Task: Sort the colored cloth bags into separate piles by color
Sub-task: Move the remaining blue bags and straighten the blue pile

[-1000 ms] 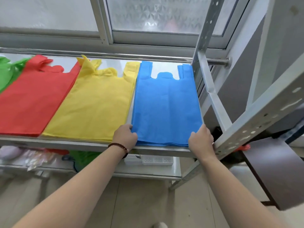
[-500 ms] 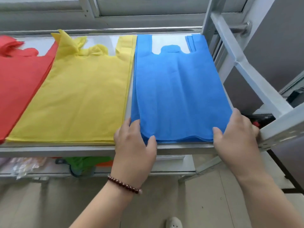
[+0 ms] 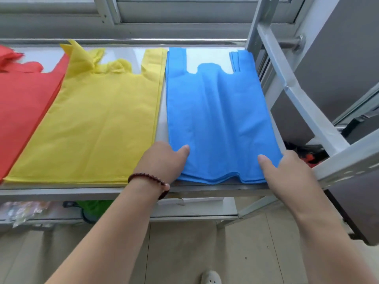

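A stack of blue cloth bags [image 3: 217, 115] lies flat at the right end of the metal shelf [image 3: 82, 191], handles toward the window. My left hand [image 3: 164, 160] pinches its near left corner, thumb on top. My right hand [image 3: 287, 171] pinches the near right corner the same way. The front edge of the blue stack ripples between my hands. A yellow pile [image 3: 98, 124] lies to the left, its handles crumpled. A red pile [image 3: 22, 107] lies further left, partly out of frame.
A slanted grey steel brace [image 3: 297, 95] and perforated upright [image 3: 352, 160] stand close by my right hand. A window frame [image 3: 164, 15] runs behind the shelf. The lower shelf holds a green bag [image 3: 96, 208] and clear plastic packets [image 3: 22, 210]. My shoe [image 3: 211, 277] shows on the floor.
The view has come closer and tilted down. Both hands have shifted from resting at the blue stack's near corners to pinching them with thumbs on top, and the front edge now ripples.
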Tool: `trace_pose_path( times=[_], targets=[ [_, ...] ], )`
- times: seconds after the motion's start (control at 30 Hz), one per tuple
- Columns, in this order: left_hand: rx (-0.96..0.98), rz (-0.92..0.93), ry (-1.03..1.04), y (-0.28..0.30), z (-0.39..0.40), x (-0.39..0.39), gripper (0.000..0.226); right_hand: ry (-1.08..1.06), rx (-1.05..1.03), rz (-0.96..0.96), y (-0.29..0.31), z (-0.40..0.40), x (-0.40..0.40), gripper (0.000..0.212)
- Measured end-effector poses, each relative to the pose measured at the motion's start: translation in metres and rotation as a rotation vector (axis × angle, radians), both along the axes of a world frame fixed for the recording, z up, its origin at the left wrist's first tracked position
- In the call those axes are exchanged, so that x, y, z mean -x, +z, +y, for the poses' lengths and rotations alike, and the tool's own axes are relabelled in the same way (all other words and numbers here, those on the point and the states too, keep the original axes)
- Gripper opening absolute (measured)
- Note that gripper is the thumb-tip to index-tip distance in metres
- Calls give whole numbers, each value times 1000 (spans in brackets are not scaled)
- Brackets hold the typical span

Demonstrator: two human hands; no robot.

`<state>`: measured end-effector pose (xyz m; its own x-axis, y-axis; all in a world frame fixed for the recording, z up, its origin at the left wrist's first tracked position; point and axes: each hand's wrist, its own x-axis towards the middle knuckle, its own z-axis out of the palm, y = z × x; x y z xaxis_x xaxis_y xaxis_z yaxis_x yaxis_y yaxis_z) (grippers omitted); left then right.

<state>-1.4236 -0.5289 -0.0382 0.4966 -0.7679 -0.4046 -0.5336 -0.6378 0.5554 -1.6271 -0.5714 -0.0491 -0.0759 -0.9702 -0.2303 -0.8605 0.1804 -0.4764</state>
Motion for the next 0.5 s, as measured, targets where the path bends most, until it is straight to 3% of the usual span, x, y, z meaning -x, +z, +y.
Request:
trace_pose_path(
  times=[0.1, 0.23, 0.37, 0.5],
  targets=[
    [-8, 65, 91, 4, 4, -3, 49, -41, 28, -119, 2, 6, 5, 25],
    [-73, 715, 352, 10, 9, 3, 32, -98, 62, -281, -4, 14, 8, 19],
    [-36, 872, 428, 9, 19, 2, 22, -198, 68, -411, -3, 19, 11, 32],
    [15, 964, 504, 11, 25, -1, 24, -216, 61, -480, 3, 27, 15, 24]
  ],
)
